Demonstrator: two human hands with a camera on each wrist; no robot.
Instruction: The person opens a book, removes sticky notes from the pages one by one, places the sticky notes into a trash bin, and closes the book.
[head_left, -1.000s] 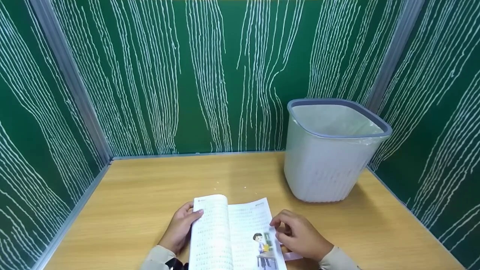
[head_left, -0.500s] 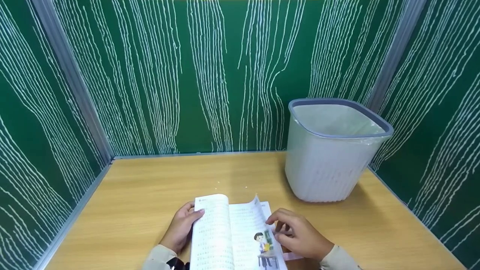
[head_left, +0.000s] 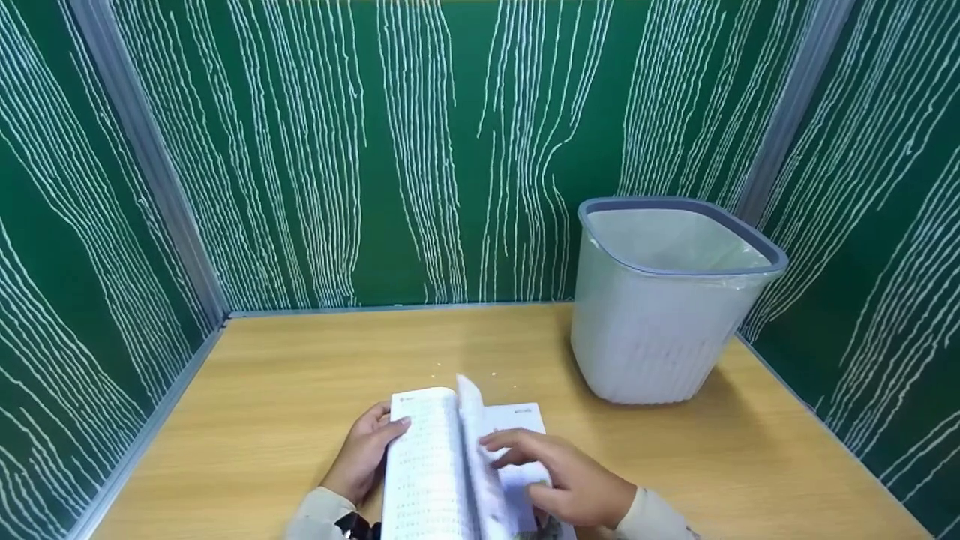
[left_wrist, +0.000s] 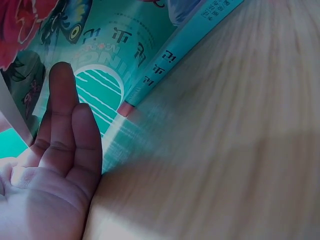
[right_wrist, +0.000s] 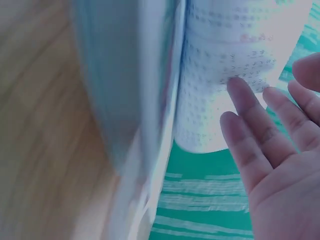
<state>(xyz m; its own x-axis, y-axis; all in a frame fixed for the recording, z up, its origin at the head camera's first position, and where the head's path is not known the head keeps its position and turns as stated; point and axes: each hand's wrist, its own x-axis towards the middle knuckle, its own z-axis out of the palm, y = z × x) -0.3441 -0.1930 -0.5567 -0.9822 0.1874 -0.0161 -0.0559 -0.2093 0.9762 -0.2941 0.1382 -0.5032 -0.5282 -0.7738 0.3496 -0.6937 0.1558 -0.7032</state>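
An open book (head_left: 424, 465) with printed text stands at the near edge of the head view. My left hand (head_left: 366, 454) grips its left side, thumb on the page and fingers behind. A single page (head_left: 474, 457) stands raised near the middle, blurred at its edge. The extended fingers of my right hand (head_left: 574, 484) touch that page from the right. In the left wrist view, the teal cover (left_wrist: 150, 30) shows a butterfly and flowers, with its spine (left_wrist: 170, 52) close to the tabletop. The right wrist view shows my fingertips against a printed page (right_wrist: 215, 65).
A pale bin (head_left: 660, 337) with a grey rim and a clear liner stands at the back right of the wooden table (head_left: 337, 360). Green walls (head_left: 405, 262) with white lines enclose the table on three sides. Small white specks lie behind the book.
My right hand has moved left, swinging the right-hand page up and over towards the middle and uncovering the page beneath. My left hand keeps its grip on the book.
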